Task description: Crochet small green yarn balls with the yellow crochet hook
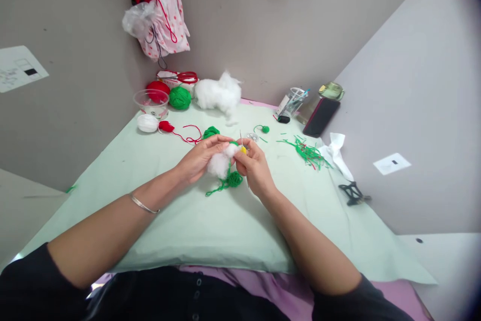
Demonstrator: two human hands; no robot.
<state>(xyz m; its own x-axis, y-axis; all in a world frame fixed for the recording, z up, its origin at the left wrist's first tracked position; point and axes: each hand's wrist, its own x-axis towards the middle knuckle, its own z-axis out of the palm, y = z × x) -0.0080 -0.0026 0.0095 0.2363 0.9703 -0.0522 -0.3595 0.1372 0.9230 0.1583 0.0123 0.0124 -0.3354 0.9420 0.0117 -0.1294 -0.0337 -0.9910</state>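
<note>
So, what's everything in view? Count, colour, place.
Bags: 2, pink and clear, upper left
Yarn balls: 3, red, green, white, back left
Tub: 1, clear, back left
Scissors: 1, red, back left
Stuffing pile: 1, white, back centre
Jar: 1, clear, back right
Vessel: 1, greenish, back right
Phone: 1, black, back right
Yarn scraps: many, mostly green, right
Cloth: 1, white, right
Stand: 1, black, right
Papers: 2, white, walls
Table cover: 1, pale green, centre
Yarn bits: several, green, red, centre
Stuffing wad: 1, white, held
Thin tool: 1, yellow-gripped, held
Bracelet: 1, silver, left
Left hand, right hand: 2, bare, centre
</note>
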